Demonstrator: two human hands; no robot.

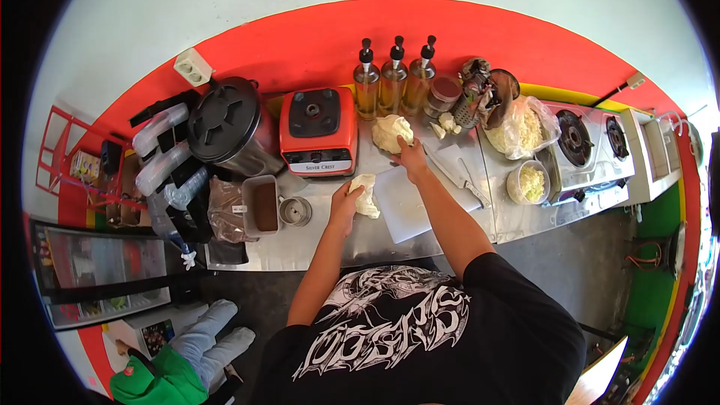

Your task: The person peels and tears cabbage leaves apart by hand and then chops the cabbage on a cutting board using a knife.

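Note:
My left hand point(345, 206) grips a pale cabbage piece point(365, 196) at the left edge of the white cutting board point(401, 210). Beyond the board, my right hand point(410, 159) has its fingers curled on the near right side of a larger cabbage chunk point(391, 133); its fingertips are partly hidden. A knife point(459, 178) lies slantwise along the board's right side, blade pointing away from me. Small cabbage scraps point(447, 126) sit behind it. A clear tub point(528, 183) of shredded cabbage and a plastic bag point(519, 129) with more shreds stand to the right.
A red blender base point(318, 135), a lidded black container point(232, 124) and a brown-filled tub point(262, 206) stand left. Several items line the wall, including three oil bottles point(394, 79) and a box grater point(468, 110). A gas stove point(581, 150) is right. A person in green point(161, 375) sits lower left.

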